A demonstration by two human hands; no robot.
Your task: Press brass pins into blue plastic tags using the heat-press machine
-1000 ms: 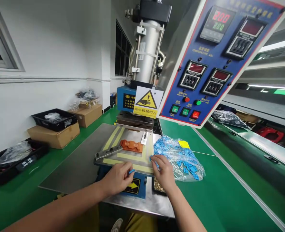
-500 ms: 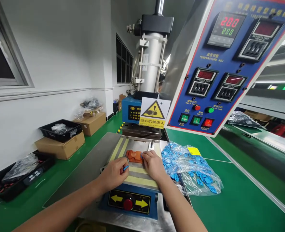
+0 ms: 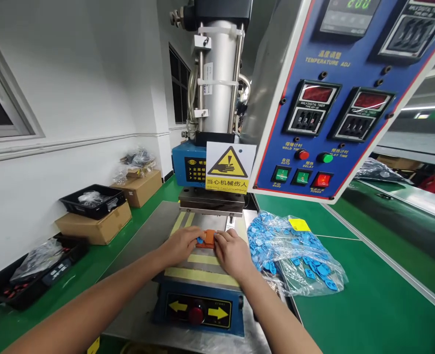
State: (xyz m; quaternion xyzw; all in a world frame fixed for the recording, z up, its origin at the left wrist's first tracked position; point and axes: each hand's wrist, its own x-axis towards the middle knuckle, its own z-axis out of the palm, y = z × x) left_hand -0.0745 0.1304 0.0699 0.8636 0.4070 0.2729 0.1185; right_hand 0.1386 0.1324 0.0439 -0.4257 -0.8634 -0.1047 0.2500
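An orange block lies on the press bed, which has yellow tape stripes, in front of the press head. My left hand is at the block's left end, its fingers closed on a small blue piece against the block. My right hand touches the block's right end with bent fingers pressed together; what they hold, if anything, is hidden. A clear bag of blue pieces lies right of the bed.
The metal press head hangs just beyond my hands. A control box juts in at the upper right. In front is a red button. Cartons and black trays stand at the left.
My left hand has moved right and forward, bringing the blue piece to the block's left end. My right hand stays at the right end. The view has shifted closer to the machine.
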